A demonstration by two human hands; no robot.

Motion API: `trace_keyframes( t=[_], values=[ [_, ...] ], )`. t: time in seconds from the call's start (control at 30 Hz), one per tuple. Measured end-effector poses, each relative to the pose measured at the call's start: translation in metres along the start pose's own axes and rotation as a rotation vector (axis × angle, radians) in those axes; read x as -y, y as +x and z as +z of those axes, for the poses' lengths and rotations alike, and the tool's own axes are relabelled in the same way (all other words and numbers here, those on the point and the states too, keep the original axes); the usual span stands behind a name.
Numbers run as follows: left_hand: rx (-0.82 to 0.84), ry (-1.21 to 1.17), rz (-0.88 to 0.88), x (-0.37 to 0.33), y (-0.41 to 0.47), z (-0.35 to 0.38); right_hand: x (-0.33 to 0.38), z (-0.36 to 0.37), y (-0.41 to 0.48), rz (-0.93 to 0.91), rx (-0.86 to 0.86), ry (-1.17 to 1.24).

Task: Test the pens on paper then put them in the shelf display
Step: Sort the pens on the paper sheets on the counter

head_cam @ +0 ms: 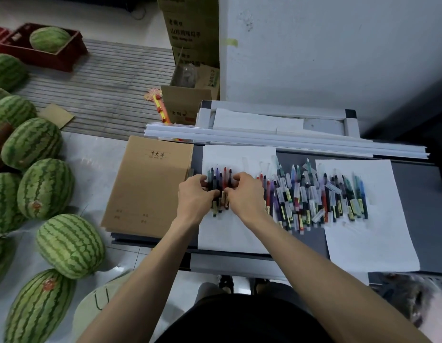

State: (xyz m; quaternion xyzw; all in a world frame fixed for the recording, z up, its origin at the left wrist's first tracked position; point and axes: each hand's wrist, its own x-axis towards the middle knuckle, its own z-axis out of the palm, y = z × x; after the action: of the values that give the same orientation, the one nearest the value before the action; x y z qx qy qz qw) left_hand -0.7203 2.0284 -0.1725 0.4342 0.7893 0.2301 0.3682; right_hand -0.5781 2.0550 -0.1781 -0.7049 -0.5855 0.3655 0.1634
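Two white sheets lie on the worktop [418, 194]. Over the left sheet [230, 233], the left hand [195, 196] and right hand [247, 196] curl their fingers round one small bundle of pens [218, 179], perhaps eight, their middles hidden. The heap of pens [314, 201] beside it is too tangled to count. About ten watermelons [45, 188] lie on the floor, several cut off.

Brown notebook [150, 184] cover reads 作文簿; print on the cardboard boxes [190, 30] is too blurred
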Motion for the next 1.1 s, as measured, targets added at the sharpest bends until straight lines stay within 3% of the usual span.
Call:
trace_keyframes(
  t=[0.3, 1.1],
  values=[
    [-0.069, 0.035, 0.091, 0.012, -0.013, -0.003, -0.008, -0.001, -0.012, -0.103, -0.016, -0.109],
    [0.006, 0.194, 0.201, 0.012, -0.032, -0.002, -0.013, -0.01, -0.028, -0.28, 0.047, -0.271]
  ],
)
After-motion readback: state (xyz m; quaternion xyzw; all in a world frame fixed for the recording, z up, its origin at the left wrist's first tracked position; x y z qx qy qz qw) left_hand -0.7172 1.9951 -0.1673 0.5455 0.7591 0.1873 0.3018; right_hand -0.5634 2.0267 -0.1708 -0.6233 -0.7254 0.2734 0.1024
